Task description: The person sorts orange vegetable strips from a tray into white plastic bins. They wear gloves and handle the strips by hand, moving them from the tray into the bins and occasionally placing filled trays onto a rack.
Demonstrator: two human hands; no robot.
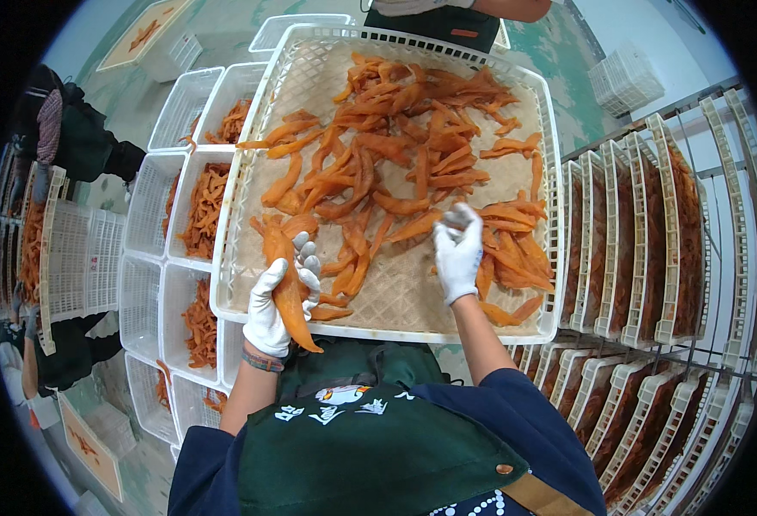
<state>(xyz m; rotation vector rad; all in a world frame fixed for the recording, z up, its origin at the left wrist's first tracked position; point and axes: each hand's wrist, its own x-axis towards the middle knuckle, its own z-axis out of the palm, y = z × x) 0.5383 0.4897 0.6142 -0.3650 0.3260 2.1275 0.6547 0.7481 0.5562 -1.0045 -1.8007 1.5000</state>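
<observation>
Before me is a large white plastic mesh tray (385, 333) lined with tan netting, holding many orange strips (385, 148) that look like dried sweet potato. My left hand (275, 309), in a white glove, grips several strips (290, 293) over the tray's near left corner; the longest hangs past the rim. In the right half of the tray, my white-gloved right hand (459, 251) has its fingers curled at the end of a single strip (415, 226). A looser pile (514, 248) lies just to its right.
White plastic baskets (143, 206) stand in rows at left, several holding strips (205, 206). Racks of loaded trays (675, 238) rise close on my right. Across the tray is a person in a dark apron (430, 27). Other people (75, 129) work at far left.
</observation>
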